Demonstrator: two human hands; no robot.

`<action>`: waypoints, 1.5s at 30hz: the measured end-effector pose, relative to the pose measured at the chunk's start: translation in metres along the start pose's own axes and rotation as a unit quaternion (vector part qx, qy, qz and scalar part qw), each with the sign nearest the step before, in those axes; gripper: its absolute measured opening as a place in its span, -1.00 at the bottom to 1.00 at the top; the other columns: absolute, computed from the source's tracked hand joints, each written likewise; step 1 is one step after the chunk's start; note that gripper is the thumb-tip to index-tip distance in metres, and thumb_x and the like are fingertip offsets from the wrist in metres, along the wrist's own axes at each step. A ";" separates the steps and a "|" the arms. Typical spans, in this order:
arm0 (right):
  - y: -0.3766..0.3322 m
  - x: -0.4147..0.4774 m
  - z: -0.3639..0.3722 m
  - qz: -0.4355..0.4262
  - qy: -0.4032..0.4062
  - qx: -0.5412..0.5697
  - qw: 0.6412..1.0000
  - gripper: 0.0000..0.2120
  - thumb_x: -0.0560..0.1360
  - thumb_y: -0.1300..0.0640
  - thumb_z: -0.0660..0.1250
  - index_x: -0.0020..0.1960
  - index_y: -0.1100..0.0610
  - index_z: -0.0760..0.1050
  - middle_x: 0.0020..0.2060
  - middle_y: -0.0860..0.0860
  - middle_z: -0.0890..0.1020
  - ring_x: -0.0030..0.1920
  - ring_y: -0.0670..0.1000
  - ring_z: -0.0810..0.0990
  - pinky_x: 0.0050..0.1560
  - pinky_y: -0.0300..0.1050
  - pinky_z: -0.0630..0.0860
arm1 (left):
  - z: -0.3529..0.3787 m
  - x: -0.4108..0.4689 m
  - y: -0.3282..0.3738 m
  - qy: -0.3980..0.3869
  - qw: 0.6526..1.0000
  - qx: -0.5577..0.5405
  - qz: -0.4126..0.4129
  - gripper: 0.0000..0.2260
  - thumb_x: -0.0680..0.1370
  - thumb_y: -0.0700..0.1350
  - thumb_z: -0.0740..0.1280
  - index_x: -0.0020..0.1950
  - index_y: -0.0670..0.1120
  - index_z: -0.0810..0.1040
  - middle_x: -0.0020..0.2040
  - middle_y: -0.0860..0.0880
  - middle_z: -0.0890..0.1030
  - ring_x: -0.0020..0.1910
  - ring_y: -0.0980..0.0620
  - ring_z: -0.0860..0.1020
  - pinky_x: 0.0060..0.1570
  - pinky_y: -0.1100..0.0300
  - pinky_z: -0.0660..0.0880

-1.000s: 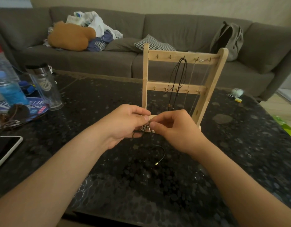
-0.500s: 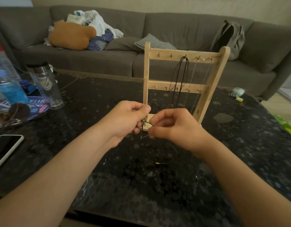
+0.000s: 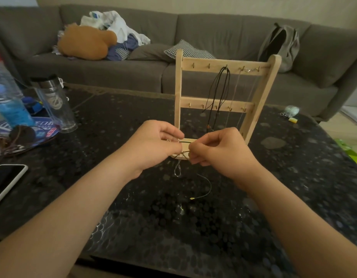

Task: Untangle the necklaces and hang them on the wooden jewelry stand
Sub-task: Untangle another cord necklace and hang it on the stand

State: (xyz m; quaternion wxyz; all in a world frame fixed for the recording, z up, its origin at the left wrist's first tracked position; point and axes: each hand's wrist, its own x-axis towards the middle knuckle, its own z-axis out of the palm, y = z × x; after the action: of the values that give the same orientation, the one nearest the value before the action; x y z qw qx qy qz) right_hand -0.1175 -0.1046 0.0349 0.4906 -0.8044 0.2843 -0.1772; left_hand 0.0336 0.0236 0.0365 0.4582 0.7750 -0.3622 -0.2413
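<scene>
A wooden jewelry stand (image 3: 178,93) with two hook rails stands on the dark table. Black cord necklaces (image 3: 218,91) and thin pale chains (image 3: 234,97) hang from its top rail. Just in front of the stand's base, my left hand (image 3: 153,145) and my right hand (image 3: 219,149) pinch a tangle of necklaces between them. A dark cord (image 3: 205,189) with a gold end trails from the tangle down onto the table. A silvery chain loop (image 3: 178,170) dangles below my fingers.
A phone (image 3: 7,180) lies at the left table edge. A clear tumbler (image 3: 55,105), a blue bottle (image 3: 11,105) and a plate with cords (image 3: 23,137) crowd the far left. A small keyring item (image 3: 291,113) sits far right. A grey sofa (image 3: 213,37) runs behind.
My hands have drawn slightly apart, stretching a short dark cord between them. The silvery loop now hangs below, and the cord's gold end has shifted on the table.
</scene>
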 end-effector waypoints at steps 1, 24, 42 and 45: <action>0.000 0.001 0.000 -0.009 0.020 -0.038 0.999 -0.90 0.56 0.14 0.50 -0.12 0.11 0.74 -0.25 0.00 0.78 -0.19 -0.06 0.77 -0.04 -0.03 0.73 | 0.001 0.001 -0.001 0.020 0.999 0.034 0.002 -0.77 0.53 -0.15 0.58 0.10 0.14 0.72 0.02 0.11 0.74 0.06 0.14 0.68 -0.08 0.22 0.53; 0.015 0.005 0.005 -0.023 0.098 -0.232 0.968 -0.77 0.60 0.04 0.45 0.23 -0.02 0.52 -0.11 -0.02 0.72 -0.24 -0.06 0.72 -0.12 -0.06 0.71 | 0.003 0.004 -0.002 -0.048 0.994 -0.094 -0.035 -0.81 0.71 -0.25 0.37 0.29 -0.07 0.64 0.07 -0.06 0.80 0.02 0.03 0.79 0.14 0.02 0.71; 0.013 0.004 0.010 -0.177 0.089 -0.200 0.959 -0.91 0.61 -0.02 0.48 0.07 -0.07 0.74 -0.18 -0.29 0.66 -0.12 -0.29 0.64 -0.11 -0.43 0.51 | 0.001 -0.003 0.002 -0.086 0.991 -0.100 -0.009 -0.83 0.73 -0.22 0.34 0.28 -0.10 0.66 0.03 -0.07 0.81 0.06 0.01 0.79 0.17 -0.01 0.70; 0.012 0.006 0.009 -0.167 0.088 -0.211 0.959 -0.90 0.63 0.03 0.45 0.08 -0.03 0.74 -0.21 -0.29 0.63 -0.21 -0.23 0.65 0.05 -0.24 0.59 | 0.001 -0.003 0.002 -0.032 0.996 -0.077 -0.009 -0.85 0.70 -0.22 0.40 0.22 -0.08 0.70 0.00 -0.05 0.81 -0.01 0.04 0.80 0.09 0.02 0.73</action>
State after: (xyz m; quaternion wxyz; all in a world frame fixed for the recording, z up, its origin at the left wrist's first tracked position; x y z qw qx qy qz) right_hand -0.1114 -0.1065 0.0199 0.2458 -0.9069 0.2188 -0.2632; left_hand 0.0310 0.0247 0.0376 0.5022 0.7326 -0.3502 -0.2975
